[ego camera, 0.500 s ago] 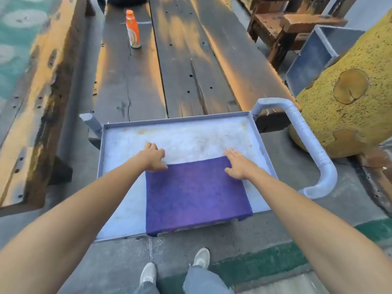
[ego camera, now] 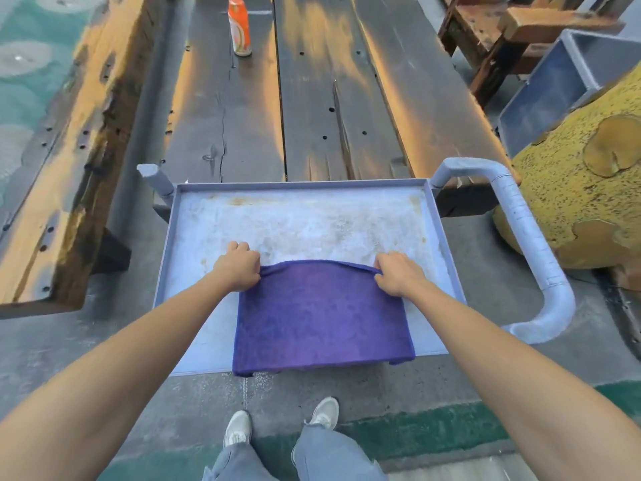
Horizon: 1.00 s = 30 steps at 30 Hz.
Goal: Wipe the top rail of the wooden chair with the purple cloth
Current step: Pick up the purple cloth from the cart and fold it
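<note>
One flat purple terry cloth (ego camera: pixel 322 317) on one grey metal cart tray (ego camera: pixel 301 216), near edge draped over tray lip. Two hands: left hand (ego camera: pixel 239 267) and right hand (ego camera: pixel 399 274), fingers curled, each pinching one far corner. One orange spray bottle (ego camera: pixel 239 26) well beyond fingertips.

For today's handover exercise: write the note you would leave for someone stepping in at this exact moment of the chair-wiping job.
Left hand pinches the far left corner of the purple cloth; right hand pinches the far right corner.
The cloth lies flat on the grey cart tray, its near edge hanging over the tray's front rim, its far edge just lifted.
An orange bottle stands on the wooden table beyond.
Done: cloth gripped.
Left: lift it, carry it to a wooden chair, apparently the one at upper right, and wipe the top rail.
</note>
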Available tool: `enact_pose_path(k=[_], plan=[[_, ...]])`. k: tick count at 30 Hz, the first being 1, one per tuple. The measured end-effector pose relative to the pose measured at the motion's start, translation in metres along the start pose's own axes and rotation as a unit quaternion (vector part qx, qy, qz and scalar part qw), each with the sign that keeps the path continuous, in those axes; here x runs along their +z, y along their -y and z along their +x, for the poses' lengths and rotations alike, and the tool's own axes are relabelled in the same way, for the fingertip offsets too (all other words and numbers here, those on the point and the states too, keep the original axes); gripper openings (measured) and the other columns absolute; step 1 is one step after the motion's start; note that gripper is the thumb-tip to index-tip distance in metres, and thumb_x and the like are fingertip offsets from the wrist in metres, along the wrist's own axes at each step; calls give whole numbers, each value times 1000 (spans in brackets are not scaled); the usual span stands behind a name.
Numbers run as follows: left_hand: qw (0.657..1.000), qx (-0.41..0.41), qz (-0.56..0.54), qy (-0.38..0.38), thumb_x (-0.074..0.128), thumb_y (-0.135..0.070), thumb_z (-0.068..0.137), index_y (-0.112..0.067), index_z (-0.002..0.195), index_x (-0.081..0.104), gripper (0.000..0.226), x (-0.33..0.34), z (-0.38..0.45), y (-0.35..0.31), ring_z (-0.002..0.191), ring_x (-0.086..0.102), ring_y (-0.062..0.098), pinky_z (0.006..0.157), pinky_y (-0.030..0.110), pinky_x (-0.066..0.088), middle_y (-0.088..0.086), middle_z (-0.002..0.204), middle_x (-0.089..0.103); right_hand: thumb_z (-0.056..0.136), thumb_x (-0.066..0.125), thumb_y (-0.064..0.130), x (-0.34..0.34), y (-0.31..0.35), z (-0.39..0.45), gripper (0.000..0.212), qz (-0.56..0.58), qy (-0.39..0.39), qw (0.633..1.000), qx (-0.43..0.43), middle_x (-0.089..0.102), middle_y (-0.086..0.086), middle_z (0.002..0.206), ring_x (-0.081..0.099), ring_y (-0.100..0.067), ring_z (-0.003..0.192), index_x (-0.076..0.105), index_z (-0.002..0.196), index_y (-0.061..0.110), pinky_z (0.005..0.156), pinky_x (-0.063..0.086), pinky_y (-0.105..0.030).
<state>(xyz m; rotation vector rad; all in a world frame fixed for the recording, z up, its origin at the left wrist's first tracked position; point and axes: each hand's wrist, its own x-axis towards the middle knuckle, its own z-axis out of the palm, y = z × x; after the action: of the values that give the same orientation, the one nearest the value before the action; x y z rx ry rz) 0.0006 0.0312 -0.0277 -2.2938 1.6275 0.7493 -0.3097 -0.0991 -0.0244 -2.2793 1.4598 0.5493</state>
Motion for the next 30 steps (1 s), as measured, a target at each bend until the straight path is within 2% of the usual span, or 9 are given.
enact_pose_path(k=[4,7,11,14,17,21,24,27,30], plan=[[997,49,-43,-27,54,-15,88,-6,92,59,11,-1,-3,3,115,41,31,91,47,49,7,115,48,97,51,19,-3,-10,-7,7,61,-23,998,-16,55,-8,116,55,-29,92,50,103,15,75,47,-40],[992,58,-109,-21,56,-19,87,-11,84,50,10,-4,-9,2,93,56,34,77,44,49,11,96,60,99,50,20,-4,-18,-16,9,148,-49,988,-10,63,-9,107,61,-33,94,53,104,13,80,51,-44],[971,46,-233,-19,64,-15,82,-14,77,52,12,-8,-19,1,70,53,23,59,30,43,3,75,61,103,55,19,-5,-25,-36,17,327,-86,941,30,66,-12,99,65,-34,90,62,102,3,77,55,-43],[933,41,-358,-13,68,-13,86,-11,93,62,10,-14,-27,0,77,58,22,70,30,47,8,88,66,104,55,22,-8,-28,-57,24,427,-121,895,46,64,-10,86,61,-25,75,61,89,4,64,57,-40],[898,12,-439,7,70,-11,91,-6,110,65,20,-21,-30,-3,92,62,26,89,42,55,13,103,66,107,50,27,-9,-33,-72,37,423,-163,889,56,50,0,72,48,-18,68,47,72,16,63,40,-35],[858,29,-507,79,69,-7,92,1,103,70,13,-35,-46,-9,91,65,22,84,31,58,13,101,68,108,45,31,-7,-34,-104,33,451,-212,863,82,49,-5,81,43,-20,75,48,80,14,71,33,-36],[821,65,-558,101,70,-7,92,-3,104,65,13,-48,-56,-14,96,64,23,96,35,55,12,103,66,107,46,33,-8,-31,-128,35,494,-251,826,107,44,-2,76,39,-19,72,46,78,14,66,31,-36],[782,100,-604,116,66,-8,95,-9,98,64,4,-61,-67,-23,100,64,26,104,43,51,10,101,65,105,49,38,-8,-27,-150,38,541,-276,783,139,58,1,79,50,-16,72,60,87,6,68,39,-34],[766,126,-622,101,63,-15,97,-18,94,61,5,-70,-72,-35,95,64,22,98,42,51,4,97,64,104,53,38,-14,-22,-169,32,595,-294,730,160,70,5,84,61,-12,76,69,91,13,74,48,-31]])
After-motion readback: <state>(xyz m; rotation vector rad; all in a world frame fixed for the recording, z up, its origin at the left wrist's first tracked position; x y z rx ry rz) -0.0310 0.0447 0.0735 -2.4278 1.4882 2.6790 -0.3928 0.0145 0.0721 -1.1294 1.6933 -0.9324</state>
